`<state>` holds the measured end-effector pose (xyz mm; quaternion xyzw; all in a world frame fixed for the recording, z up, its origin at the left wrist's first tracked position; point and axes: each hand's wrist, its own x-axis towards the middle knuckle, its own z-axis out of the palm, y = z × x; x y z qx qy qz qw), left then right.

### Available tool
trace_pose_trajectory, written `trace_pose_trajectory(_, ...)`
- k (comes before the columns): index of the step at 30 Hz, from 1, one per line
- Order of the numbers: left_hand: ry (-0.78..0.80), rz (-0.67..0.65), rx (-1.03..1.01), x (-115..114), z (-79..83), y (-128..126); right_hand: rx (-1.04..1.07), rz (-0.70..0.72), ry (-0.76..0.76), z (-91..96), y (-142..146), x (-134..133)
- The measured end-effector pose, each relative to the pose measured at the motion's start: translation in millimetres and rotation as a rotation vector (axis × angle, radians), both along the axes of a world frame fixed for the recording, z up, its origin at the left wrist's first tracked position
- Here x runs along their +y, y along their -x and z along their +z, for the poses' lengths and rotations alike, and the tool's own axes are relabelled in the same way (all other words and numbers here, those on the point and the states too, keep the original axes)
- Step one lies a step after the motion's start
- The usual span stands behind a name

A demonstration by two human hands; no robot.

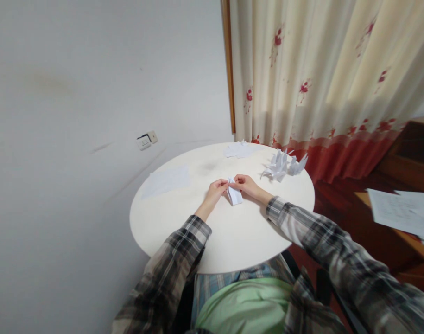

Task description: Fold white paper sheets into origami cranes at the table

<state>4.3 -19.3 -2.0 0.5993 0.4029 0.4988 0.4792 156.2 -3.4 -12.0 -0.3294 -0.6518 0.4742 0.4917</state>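
Note:
A small piece of folded white paper stands between my two hands above the middle of the round table. My left hand pinches its upper left edge with closed fingers. From the other side, my right hand grips the top right part, thumb and fingers pressed together. The paper's lower end hangs toward me, and its top is partly covered by my fingertips. To the right of my right hand sits a cluster of folded paper figures with pointed tips, with another folded figure beside it.
The white round table stands close to the wall. Flat white sheets lie at its left, and more paper lies at the far edge. A curtain hangs behind. Papers rest on wooden furniture at the right.

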Motion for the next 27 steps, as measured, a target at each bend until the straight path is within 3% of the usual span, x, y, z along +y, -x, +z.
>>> trace_pose_trajectory(6,-0.017,0.007,0.005,0.3,-0.8,-0.7,0.018,-0.03,-0.045,-1.3,-1.3,4.1)
trace_pose_trajectory(27,-0.006,0.034,-0.013,1.6,-3.6,-2.0,0.028,-0.054,0.021,3.8,-2.1,2.0)
